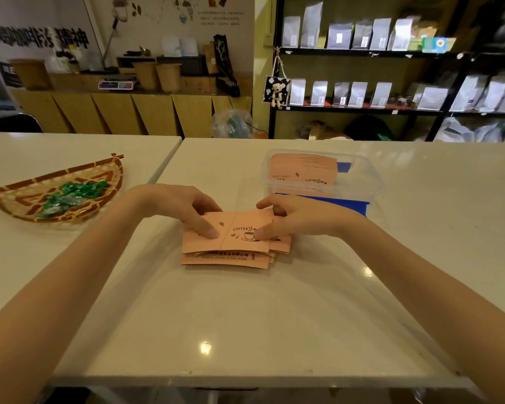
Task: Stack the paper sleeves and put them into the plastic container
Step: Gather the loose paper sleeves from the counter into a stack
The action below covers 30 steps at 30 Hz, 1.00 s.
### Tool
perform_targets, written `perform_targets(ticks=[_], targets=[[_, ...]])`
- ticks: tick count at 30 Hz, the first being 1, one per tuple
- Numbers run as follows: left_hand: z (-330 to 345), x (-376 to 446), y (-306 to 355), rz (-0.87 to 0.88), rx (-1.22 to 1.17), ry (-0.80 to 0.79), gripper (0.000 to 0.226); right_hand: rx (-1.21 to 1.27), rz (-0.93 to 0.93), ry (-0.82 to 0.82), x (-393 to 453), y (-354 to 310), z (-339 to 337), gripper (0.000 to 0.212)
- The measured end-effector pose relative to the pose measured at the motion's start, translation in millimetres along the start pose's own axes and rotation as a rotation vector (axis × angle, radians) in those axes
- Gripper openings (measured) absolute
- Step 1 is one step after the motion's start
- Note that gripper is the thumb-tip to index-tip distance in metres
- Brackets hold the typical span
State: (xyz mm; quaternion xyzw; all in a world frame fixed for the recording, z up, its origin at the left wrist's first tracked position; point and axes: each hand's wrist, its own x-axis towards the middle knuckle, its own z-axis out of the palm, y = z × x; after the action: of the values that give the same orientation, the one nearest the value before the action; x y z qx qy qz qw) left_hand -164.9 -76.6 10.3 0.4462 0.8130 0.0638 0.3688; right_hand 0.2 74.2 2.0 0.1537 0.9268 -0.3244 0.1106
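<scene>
At the far left, a woven bamboo basket (18,196) with brown banding rests on the adjoining white table (70,147); it holds a heap of green-wrapped sweets (67,195).

The left hand (184,207) reaches in from the lower left over the main white glossy table (245,316). Its fingers (209,230) are spread and pressed flat on the left half of the top sleeve, with the thumb at the sleeve's far edge. The hand is not closed around anything; it bears down on the stack from above.

The loose stack of flat salmon-pink paper cup sleeves (231,246) lies on the table directly under both hands, near the middle of the view. The top sleeve shows a printed coffee cup, beans and the word COFFEE. The lower sleeves are fanned out of line, with edges showing at the near side and to the right.

The right hand (298,218) comes in from the lower right. Its index finger points left along the far edge of the stack, and another fingertip rests on the printed cup. The fingers are held loosely apart, touching the top sleeve; whether the thumb grips the right edge cannot be told.

Just behind the right hand stands a clear rectangular plastic container (370,182), open at the top. Inside it, a tidy bundle of the same pink sleeves (303,170) leans toward the left end. A blue lid (344,204) lies under the container.
</scene>
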Motion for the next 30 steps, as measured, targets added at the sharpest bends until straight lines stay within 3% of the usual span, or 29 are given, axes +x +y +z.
perform_targets(ticks=[2, 8, 13, 19, 23, 30], targets=[[0.7, 0.1, 3.8, -0.011, 0.002, 0.009, 0.056, 0.016, -0.003, -0.002, 1.4, -0.4, -1.5, 0.069], [6.1, -7.0, 6.5, 0.045, -0.006, 0.087, 0.054, 0.023, -0.010, -0.015, 0.7, -2.7, 0.9, 0.071], [14.2, -19.7, 9.8, 0.134, -0.080, 0.181, 0.051, 0.100, -0.112, 0.075, -14.2, -2.2, 2.2, 0.053], [33.2, -30.0, 34.5, 0.327, -0.134, 0.447, 0.049, 0.226, -0.199, 0.208, -36.9, 15.6, -1.8, 0.042], [48.1, -19.4, 49.3, 0.415, -0.217, 0.598, 0.055, 0.311, -0.191, 0.314, -44.7, 37.0, -1.6, 0.051], [63.7, -1.2, 48.5, 0.403, -0.341, 0.587, 0.066, 0.357, -0.208, 0.324, -44.5, 54.5, -5.9, 0.057]])
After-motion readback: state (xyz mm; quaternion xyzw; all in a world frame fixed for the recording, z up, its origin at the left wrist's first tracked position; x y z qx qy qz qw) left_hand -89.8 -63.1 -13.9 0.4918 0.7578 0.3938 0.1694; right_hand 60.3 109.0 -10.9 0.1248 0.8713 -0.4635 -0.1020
